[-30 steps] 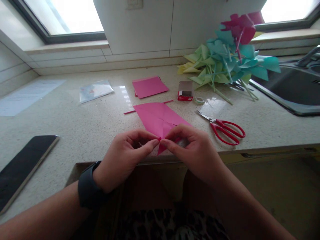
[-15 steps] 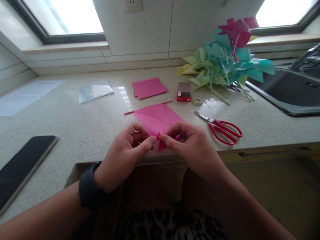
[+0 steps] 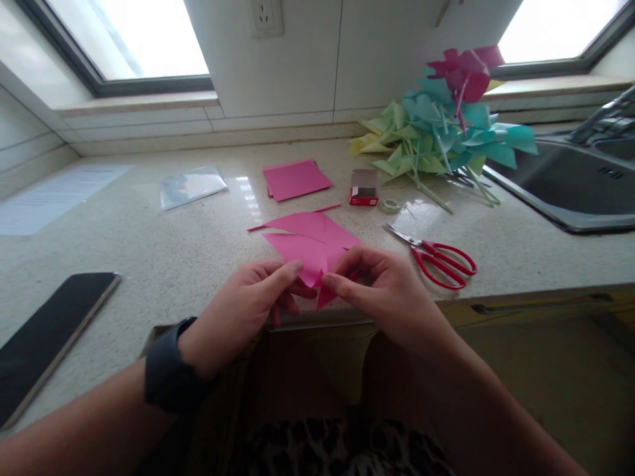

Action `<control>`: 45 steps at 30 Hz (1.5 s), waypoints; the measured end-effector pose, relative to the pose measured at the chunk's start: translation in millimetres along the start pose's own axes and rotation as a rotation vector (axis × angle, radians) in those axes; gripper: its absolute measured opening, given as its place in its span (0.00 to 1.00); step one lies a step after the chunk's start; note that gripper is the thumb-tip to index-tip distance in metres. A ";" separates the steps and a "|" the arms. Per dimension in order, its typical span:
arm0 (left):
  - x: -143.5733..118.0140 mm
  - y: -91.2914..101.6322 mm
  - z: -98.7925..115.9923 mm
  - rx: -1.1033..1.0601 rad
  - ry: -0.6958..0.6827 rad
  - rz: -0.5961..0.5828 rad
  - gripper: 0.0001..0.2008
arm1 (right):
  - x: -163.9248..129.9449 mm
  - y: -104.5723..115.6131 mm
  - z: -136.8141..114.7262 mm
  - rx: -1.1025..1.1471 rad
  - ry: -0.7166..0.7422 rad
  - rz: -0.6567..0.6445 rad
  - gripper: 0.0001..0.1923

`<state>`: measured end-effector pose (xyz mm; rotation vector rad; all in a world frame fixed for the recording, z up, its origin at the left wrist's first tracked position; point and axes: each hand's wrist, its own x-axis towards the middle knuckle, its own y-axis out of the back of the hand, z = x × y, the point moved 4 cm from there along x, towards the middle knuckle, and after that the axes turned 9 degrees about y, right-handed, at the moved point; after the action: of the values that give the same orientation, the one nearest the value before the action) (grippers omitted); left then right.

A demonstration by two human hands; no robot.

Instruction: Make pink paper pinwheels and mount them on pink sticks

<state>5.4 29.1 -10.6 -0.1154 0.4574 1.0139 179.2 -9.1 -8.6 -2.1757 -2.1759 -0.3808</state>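
A pink sheet of paper (image 3: 302,254) with slits cut into it lies at the counter's front edge, its near corner curled up between my hands. Thumb and fingers of my left hand (image 3: 258,287) are closed on the sheet's left part, the fingertips partly under it. My right hand (image 3: 380,281) pinches the curled tip at the sheet's near middle. Behind the sheet lies a thin pink stick (image 3: 256,229), partly covered by it. Red-handled scissors (image 3: 434,258) rest right of my right hand, blades pointing to the back left.
Pink squares (image 3: 296,180) are stacked farther back, near a small red box (image 3: 364,188) and a tape roll (image 3: 391,205). Paper pinwheels (image 3: 436,125) are piled by the sink (image 3: 560,182). A phone (image 3: 54,337), a clear packet (image 3: 193,187) and a printed sheet (image 3: 59,195) lie left.
My left hand has moved back from the pinched tip to the sheet's left part, and a slit there now shows. My right hand keeps its pinch. The view has shifted slightly.
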 end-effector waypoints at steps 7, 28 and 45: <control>-4.3 0.5 -0.9 0.068 -0.024 -0.012 0.17 | 1.7 -2.4 -0.4 -0.021 0.018 -0.020 0.10; -6.2 -2.1 3.9 0.088 -0.018 -0.015 0.16 | -2.3 -2.5 -1.4 -0.073 0.056 -0.031 0.06; -7.2 -2.6 4.5 0.157 -0.024 -0.067 0.14 | -4.3 -1.4 0.8 -0.106 0.057 -0.006 0.07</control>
<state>5.8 23.4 -3.9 0.0216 0.5060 0.9096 178.0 -13.2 -10.4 -2.1821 -2.1798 -0.5634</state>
